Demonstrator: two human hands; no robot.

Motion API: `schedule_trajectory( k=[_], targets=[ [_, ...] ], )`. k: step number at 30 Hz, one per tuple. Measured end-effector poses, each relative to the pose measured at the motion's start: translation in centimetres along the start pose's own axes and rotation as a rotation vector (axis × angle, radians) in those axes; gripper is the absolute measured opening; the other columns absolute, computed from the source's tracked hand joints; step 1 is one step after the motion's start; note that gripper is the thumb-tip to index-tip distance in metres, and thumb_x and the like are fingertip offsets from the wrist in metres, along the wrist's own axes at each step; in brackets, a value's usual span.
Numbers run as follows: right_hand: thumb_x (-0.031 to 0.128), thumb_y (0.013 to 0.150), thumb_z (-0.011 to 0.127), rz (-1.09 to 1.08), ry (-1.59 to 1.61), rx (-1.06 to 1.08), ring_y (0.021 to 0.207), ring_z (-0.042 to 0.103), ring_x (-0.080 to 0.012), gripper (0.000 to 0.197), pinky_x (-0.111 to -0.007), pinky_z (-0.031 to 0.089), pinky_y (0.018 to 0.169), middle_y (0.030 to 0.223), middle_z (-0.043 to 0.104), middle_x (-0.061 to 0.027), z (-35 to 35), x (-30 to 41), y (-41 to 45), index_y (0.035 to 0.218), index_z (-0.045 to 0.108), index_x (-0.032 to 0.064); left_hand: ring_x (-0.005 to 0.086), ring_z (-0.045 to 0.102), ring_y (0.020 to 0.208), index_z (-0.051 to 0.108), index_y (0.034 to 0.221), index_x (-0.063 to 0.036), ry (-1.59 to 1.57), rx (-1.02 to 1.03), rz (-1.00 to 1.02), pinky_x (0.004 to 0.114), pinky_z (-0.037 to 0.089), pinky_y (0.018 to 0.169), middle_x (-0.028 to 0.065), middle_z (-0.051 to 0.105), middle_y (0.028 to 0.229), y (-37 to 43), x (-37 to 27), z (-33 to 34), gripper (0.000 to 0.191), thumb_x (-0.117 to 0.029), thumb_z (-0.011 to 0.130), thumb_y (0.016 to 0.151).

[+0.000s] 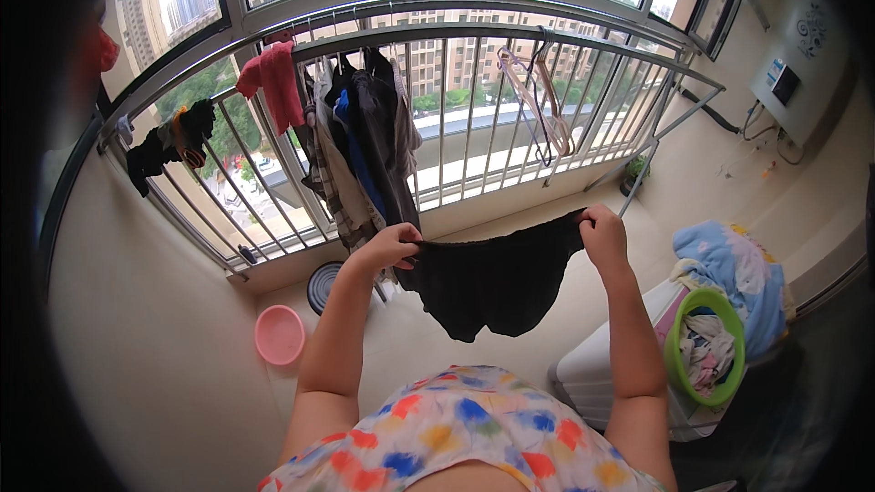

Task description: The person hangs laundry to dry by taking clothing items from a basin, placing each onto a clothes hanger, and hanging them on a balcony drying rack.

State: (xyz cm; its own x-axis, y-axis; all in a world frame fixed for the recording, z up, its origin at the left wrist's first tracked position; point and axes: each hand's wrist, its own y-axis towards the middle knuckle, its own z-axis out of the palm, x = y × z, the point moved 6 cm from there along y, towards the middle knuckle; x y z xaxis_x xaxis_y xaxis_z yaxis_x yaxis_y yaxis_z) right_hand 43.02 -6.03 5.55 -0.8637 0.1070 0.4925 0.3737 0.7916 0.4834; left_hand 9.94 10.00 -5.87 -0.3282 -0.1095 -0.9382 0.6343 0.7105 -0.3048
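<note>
A pair of black shorts (495,280) is stretched out in front of me by its waistband. My left hand (396,247) pinches one end of the waistband, and my right hand (597,224) grips the other end a little higher. Just beyond my left hand, several garments (369,130) hang close together on a metal drying rack (472,32). A pink towel (275,85) hangs left of them. Several bare hangers (540,99) hang from the same rack, farther right.
A green basin (737,362) of clothes and a blue patterned cloth (735,273) sit on a white appliance (588,362) at right. On the floor at left are a pink basin (279,335) and a dark round object (324,287). A railing (443,116) runs behind the rack.
</note>
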Motion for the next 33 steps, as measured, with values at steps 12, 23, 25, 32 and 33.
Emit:
schedule_trajectory(
  k=[12, 23, 25, 32, 33],
  targets=[
    [0.014, 0.083, 0.057, 0.152, 0.132, 0.602, 0.070, 0.061, -0.0177, 0.020, -0.030, 0.049, 0.067, 0.083, 0.066, -0.0095, 2.5, -2.0, -0.8, 0.095, 0.068, 0.0025, 0.0113, 0.054, 0.072, 0.055, 0.095, -0.0069, -0.622, -0.136, 0.131, 0.026, 0.046, 0.062, 0.0010, 0.054, 0.081, 0.9, -4.2, 3.2, 0.015, -0.013, 0.047, 0.084],
    [0.017, 0.088, 0.056, 0.064, 0.516, 0.041, 0.061, 0.051, -0.0074, 0.019, -0.023, 0.042, 0.057, 0.067, 0.059, -0.0019, -0.2, -2.2, 15.0, 0.095, 0.065, 0.0009, 0.0100, 0.046, 0.080, 0.054, 0.093, -0.0068, -0.420, -0.357, 0.074, 0.022, 0.037, 0.073, -0.0007, 0.050, 0.082, 1.5, -4.9, 4.6, 0.019, -0.011, 0.056, 0.075],
    [0.017, 0.087, 0.057, 0.036, 0.524, 0.028, 0.062, 0.051, -0.0074, 0.019, -0.024, 0.043, 0.057, 0.069, 0.059, -0.0019, 1.5, -3.1, 18.4, 0.095, 0.065, 0.0018, 0.0101, 0.046, 0.087, 0.055, 0.096, -0.0089, -0.404, -0.316, 0.182, 0.022, 0.035, 0.079, 0.0002, 0.049, 0.089, 1.9, -4.8, 4.2, 0.021, -0.008, 0.058, 0.075],
    [0.025, 0.086, 0.057, 0.097, 0.549, 0.058, 0.083, 0.060, -0.0199, 0.031, -0.031, 0.047, 0.074, 0.090, 0.065, -0.0113, 8.4, -6.2, 25.9, 0.105, 0.062, -0.0001, 0.0106, 0.048, 0.085, 0.053, 0.099, -0.0049, -0.329, -0.457, 0.152, 0.022, 0.039, 0.076, 0.0008, 0.051, 0.088, 2.8, -5.6, 4.1, 0.024, -0.009, 0.060, 0.076],
    [0.026, 0.087, 0.057, 0.160, 0.592, 0.097, 0.080, 0.060, -0.0193, 0.032, -0.030, 0.047, 0.072, 0.089, 0.065, -0.0105, 9.3, -6.1, 26.2, 0.104, 0.062, -0.0007, 0.0105, 0.048, 0.085, 0.053, 0.099, -0.0049, -0.338, -0.455, 0.151, 0.022, 0.039, 0.076, 0.0008, 0.051, 0.089, 3.0, -5.1, 4.1, 0.024, -0.009, 0.060, 0.076]
  ],
)
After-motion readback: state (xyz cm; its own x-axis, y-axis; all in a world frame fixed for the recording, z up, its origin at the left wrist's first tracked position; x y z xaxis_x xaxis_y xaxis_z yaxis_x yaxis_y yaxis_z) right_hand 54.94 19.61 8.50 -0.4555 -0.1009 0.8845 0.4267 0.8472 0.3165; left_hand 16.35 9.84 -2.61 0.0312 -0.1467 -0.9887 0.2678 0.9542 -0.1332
